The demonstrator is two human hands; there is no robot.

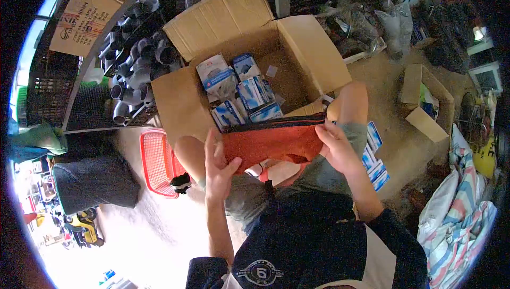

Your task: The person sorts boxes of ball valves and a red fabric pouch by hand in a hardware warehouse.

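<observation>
Stretched between my two hands is a red-orange fabric pouch [271, 144] with a dark zipper band along its top edge. My left hand [219, 162] pinches its left end, thumb in front. At the right end, my right hand [336, 145] grips the pouch near the zipper's end. Just beyond it stands an open cardboard box [226, 20] with several blue-and-white small boxes [254, 92] inside. The pouch hides part of the box's near side. More blue-and-white boxes [376, 167] lie on the floor beside my right leg.
A red plastic basket [158, 164] sits left of my legs. Grey pipe fittings [141, 71] fill a rack at the upper left. A smaller open carton [411, 84] and striped sacks [451, 209] are on the right. Plastic bags [396, 26] lie at the upper right.
</observation>
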